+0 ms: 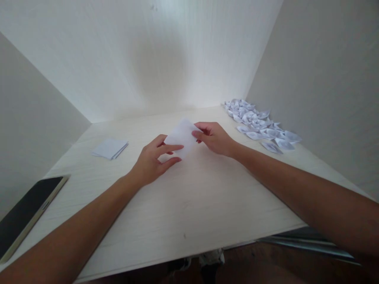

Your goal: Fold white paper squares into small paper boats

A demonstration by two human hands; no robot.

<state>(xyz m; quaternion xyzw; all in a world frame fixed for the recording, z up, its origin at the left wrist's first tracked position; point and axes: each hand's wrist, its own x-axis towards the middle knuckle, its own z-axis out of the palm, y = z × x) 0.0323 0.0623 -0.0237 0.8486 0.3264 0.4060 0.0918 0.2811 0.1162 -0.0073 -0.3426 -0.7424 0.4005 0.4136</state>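
A small white square sheet of paper point(181, 133) is held up between my two hands, a corner pointing away from me. My right hand point(214, 137) pinches its right corner between thumb and fingers. At the left corner, my left hand point(152, 159) has one finger across the front of the paper and another behind it, with the thumb apart below. Whether the sheet carries any crease cannot be made out.
A short stack of white paper squares point(110, 148) lies to the left. Many folded white paper pieces point(257, 124) are heaped at the back right by the wall. A dark-screened phone or tablet point(29, 215) rests at the left edge of the pale table point(189, 205). Walls enclose the back and sides.
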